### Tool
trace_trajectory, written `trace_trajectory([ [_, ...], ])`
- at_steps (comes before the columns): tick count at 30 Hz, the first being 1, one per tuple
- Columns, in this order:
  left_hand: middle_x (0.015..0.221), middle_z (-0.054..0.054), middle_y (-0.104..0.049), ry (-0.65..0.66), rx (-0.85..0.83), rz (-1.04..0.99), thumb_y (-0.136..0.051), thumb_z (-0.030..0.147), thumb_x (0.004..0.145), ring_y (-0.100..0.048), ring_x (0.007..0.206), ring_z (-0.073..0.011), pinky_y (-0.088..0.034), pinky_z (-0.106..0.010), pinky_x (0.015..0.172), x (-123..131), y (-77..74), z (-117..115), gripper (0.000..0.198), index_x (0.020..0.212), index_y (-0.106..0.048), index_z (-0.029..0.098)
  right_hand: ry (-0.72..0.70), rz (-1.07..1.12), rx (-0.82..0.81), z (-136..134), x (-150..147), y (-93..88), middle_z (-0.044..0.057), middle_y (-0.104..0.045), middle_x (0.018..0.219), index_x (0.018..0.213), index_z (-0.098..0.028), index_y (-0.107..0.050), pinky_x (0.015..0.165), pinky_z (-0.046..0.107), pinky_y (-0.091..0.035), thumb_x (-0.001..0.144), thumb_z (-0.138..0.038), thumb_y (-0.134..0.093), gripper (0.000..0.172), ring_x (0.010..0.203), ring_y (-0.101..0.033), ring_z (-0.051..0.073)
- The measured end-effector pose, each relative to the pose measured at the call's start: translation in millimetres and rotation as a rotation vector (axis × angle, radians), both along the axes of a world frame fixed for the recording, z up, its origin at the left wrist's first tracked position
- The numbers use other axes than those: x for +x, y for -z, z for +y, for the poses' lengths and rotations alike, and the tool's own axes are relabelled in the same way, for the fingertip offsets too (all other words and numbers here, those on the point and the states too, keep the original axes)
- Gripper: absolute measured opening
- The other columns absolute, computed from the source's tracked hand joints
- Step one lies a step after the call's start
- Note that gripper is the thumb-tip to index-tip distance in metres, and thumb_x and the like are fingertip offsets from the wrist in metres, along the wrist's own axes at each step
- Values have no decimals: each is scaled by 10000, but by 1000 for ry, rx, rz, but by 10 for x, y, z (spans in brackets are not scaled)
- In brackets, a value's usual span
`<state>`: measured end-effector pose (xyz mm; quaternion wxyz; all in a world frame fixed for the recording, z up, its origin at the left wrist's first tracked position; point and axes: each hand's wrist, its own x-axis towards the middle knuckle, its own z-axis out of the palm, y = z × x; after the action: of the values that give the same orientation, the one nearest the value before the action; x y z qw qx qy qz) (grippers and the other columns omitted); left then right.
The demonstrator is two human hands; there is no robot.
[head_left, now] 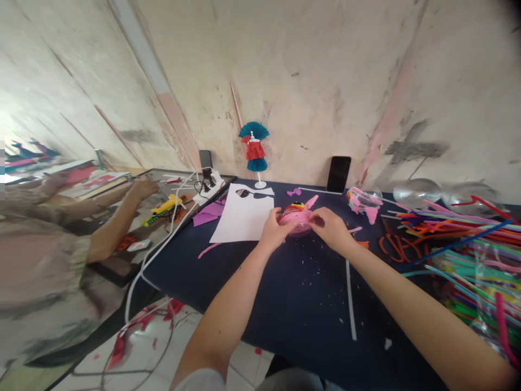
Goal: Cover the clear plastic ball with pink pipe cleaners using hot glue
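Observation:
Both my hands meet over the dark blue table point(309, 304) on a small pink round craft piece point(296, 220) with a pink tab sticking up and a yellow-red bit on top. My left hand point(273, 228) grips its left side with curled fingers. My right hand point(330, 227) pinches its right side. A white sheet of paper point(243, 217) with a dark cut-out lies just left of my left hand.
A heap of coloured pipe cleaners point(459, 244) fills the right side. Clear plastic domes point(417, 191) sit behind it. A phone point(338, 174) and a red-and-teal paper doll point(254, 149) stand by the wall. Another person's arm point(118, 217) works at the left near a glue gun point(163, 209).

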<state>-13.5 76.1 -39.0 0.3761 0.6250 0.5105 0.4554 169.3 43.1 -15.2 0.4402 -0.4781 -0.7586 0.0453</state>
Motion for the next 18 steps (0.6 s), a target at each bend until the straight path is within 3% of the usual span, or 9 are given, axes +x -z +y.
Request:
trace_trajectory([
  [10, 1122, -130, -560, 29, -56, -65, -752, 418, 636, -601, 929, -202, -487, -329, 807, -53, 14, 30, 701, 1211, -443, 162, 53, 84, -73, -2, 38, 125, 42, -606, 785, 663, -212, -580, 726, 331, -483, 719, -144, -573, 88, 783, -581, 187],
  [18, 1076, -107, -572, 91, -93, -207, -777, 365, 607, -588, 875, -190, -479, -326, 777, -116, 70, 107, 710, 1208, -450, 171, 62, 167, -164, 35, -36, 104, 21, -610, 777, 626, -218, -587, 720, 329, -482, 684, -156, -597, 86, 757, -592, 177],
])
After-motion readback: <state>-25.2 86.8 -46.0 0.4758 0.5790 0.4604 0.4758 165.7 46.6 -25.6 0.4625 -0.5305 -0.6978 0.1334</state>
